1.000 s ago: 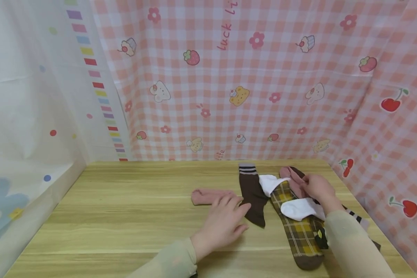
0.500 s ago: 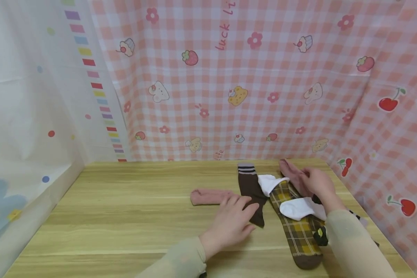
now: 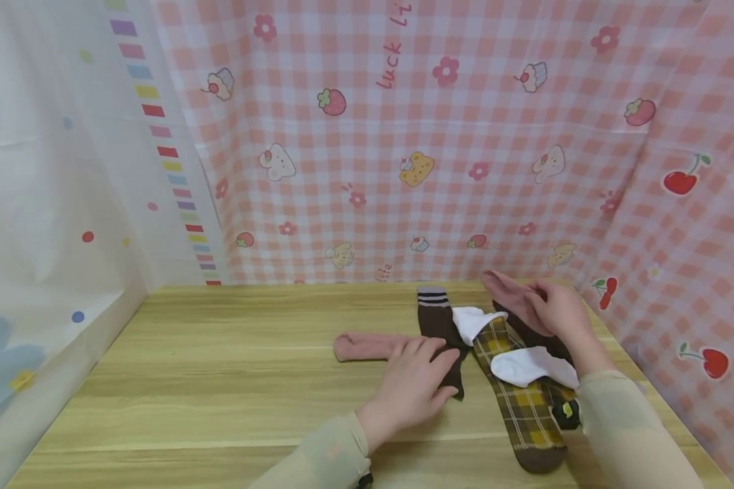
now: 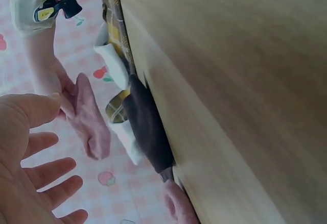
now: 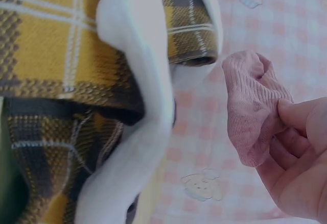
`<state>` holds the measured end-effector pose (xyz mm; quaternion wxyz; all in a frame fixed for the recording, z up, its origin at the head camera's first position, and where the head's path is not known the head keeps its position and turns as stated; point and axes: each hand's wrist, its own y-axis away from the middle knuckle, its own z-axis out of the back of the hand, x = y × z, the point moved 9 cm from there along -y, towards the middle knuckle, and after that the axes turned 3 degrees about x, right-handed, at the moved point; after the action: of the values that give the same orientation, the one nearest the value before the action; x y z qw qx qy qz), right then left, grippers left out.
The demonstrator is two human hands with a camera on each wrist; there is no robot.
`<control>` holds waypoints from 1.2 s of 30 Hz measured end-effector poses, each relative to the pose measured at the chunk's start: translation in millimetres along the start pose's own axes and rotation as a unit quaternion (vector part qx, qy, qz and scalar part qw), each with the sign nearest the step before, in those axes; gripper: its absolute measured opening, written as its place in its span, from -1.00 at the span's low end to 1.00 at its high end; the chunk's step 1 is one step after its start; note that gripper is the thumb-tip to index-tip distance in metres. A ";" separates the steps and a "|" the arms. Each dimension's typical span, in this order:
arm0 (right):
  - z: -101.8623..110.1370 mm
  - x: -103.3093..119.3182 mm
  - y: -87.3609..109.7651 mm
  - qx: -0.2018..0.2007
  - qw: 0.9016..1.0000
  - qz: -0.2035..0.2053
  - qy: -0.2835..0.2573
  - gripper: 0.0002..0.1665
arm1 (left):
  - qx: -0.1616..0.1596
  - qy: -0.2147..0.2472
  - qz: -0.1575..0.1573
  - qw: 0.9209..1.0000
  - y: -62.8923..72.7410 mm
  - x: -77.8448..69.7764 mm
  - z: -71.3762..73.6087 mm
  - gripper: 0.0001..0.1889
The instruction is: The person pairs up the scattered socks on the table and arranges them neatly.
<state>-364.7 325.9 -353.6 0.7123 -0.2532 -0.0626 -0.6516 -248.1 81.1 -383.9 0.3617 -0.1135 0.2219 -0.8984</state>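
My right hand (image 3: 559, 318) pinches a pink ribbed sock (image 5: 250, 99) between thumb and fingers, holding it up above the sock pile. My left hand (image 3: 412, 382) hovers palm down with spread fingers, holding nothing. Below it, partly covered in the head view, are a second pink sock (image 3: 363, 346) lying flat and a dark brown sock (image 3: 434, 318) with a striped cuff. To the right lie yellow-and-brown plaid socks (image 3: 529, 414), with a white sock (image 3: 522, 367) across them and another white sock (image 3: 472, 324) at their top. Another dark sock (image 3: 550, 341) shows under the right hand.
The wooden table (image 3: 220, 380) runs back to a pink checked curtain (image 3: 367, 136). More checked cloth (image 3: 679, 272) hangs on the right, and a white printed cloth (image 3: 49, 204) on the left. A small dark item (image 3: 566, 414) with a yellow mark sits at the right wrist.
The pinched pink sock has risen off the pile, toward the back and slightly left, uncovering more of the dark sock. My left hand has drifted a little to the right.
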 end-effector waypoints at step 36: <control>-62.8 76.3 64.1 0.246 0.931 0.177 -0.204 -0.92 | 0.013 0.033 0.051 0.998 -2.6 28.2 10.4 -0.47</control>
<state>-307.4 231.2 -393.7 0.8277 -0.2049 -0.3190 -0.4137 -266.0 59.7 -372.3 0.4008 -0.0675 0.2281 -0.8848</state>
